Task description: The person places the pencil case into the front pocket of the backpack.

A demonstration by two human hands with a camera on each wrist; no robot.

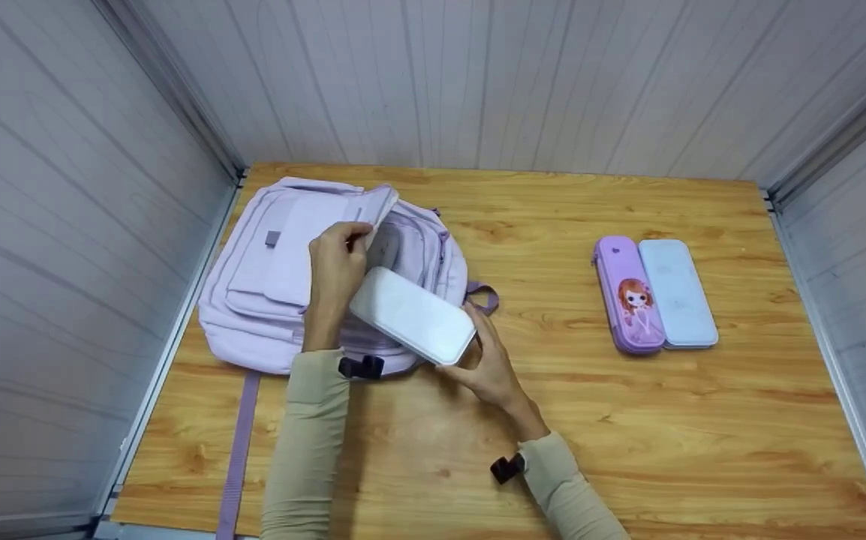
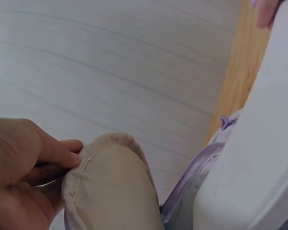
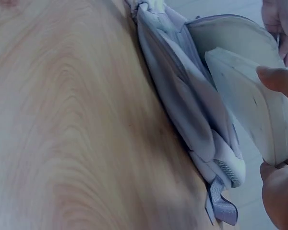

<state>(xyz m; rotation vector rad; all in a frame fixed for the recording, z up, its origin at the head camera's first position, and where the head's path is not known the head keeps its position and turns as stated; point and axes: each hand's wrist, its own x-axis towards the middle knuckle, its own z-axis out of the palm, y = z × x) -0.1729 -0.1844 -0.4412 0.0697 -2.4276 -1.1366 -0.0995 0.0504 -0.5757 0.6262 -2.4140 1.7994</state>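
The left hand (image 1: 337,264) pinches the flap (image 1: 377,207) of the lilac backpack (image 1: 283,259) in the head view, and the right hand (image 1: 494,373) holds a white pencil case (image 1: 416,315) by one end, partly over the backpack. In the left wrist view, the flap looks soft and floppy. In the right wrist view, the pencil case seems stiff, light, maybe slippery: hold its end.

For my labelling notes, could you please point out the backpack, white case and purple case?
Backpack (image 1: 289,259): head view, on its front panel.
White case (image 1: 413,316): head view, on its upward face.
Purple case (image 1: 630,295): head view, on its printed lid.
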